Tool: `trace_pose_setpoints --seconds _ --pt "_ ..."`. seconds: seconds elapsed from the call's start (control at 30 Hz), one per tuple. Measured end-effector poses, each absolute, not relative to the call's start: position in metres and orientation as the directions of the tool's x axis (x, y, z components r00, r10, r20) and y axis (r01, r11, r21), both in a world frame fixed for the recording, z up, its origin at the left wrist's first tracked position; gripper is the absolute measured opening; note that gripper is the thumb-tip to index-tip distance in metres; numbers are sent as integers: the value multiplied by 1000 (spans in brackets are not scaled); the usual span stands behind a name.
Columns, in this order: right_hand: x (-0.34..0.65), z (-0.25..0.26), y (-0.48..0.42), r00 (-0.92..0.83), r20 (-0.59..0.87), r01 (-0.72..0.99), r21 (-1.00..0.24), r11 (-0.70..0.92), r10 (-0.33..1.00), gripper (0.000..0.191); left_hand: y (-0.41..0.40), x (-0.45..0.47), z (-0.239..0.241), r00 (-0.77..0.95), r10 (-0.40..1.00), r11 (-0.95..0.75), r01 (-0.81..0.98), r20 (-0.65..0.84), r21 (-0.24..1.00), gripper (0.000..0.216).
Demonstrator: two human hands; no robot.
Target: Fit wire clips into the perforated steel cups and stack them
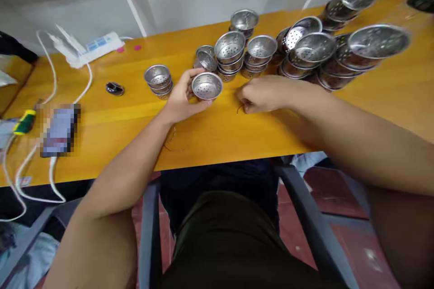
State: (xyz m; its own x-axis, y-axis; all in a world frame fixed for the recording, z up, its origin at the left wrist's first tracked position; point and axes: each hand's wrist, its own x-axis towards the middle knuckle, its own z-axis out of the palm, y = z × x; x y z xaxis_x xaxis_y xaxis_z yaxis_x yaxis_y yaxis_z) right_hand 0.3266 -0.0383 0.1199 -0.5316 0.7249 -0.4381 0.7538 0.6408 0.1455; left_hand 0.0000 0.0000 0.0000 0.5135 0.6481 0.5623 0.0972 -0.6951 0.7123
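My left hand (181,99) is wrapped round a small perforated steel strainer cup (206,86) that stands on the yellow wooden table (210,135). To its right, my right hand (261,95) rests on the table with its fingers pinched on a thin bent wire (240,108). Another loop of thin wire (171,140) lies on the table under my left forearm. Behind both hands stand several stacks of the same cups (230,54).
Larger strainer cups (315,52) are piled at the back right. A short stack of cups (158,80) sits left of my hand. Further left lie a dark small object (114,88), a phone (59,130), white cables (50,176), a power strip (91,47) and a screwdriver (24,122).
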Motion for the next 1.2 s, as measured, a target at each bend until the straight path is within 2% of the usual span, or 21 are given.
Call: trace_pose_setpoints --seconds 0.13,0.23,0.33,0.43,0.53,0.67,0.73,0.87,1.03,1.2 --pt "333 110 -35 -589 -391 767 5 642 707 13 4 -2 -3 500 662 -690 116 558 714 113" --pt "339 115 -35 -695 -272 717 -181 673 666 12 8 -1 -7 481 626 -726 74 614 684 108" --pt "346 126 -39 -700 -212 714 -250 654 682 13 10 -1 -9 457 618 -740 62 640 670 106" --pt "348 136 -48 -584 -334 811 -218 542 740 13 11 -1 -10 449 644 -725 100 619 682 108" --pt "344 136 -61 -482 -462 869 -146 472 745 28 12 -2 -10 439 656 -722 130 614 679 109" --pt "332 125 -72 -445 -390 890 -94 446 806 13 10 -1 -8 438 653 -734 166 618 659 105" --pt "328 122 -72 -421 -371 896 -26 444 828 17 8 -1 -6 438 660 -731 189 610 656 104" --pt "325 125 -65 -449 -391 871 10 491 804 21 2 -1 -1 431 694 -704 238 577 669 103" --pt "318 127 -59 -466 -413 840 71 538 782 5 -1 0 3 445 717 -678 266 537 685 104" --pt "317 122 -60 -517 -414 797 86 598 749 3 -4 1 5 447 715 -678 260 537 687 101"
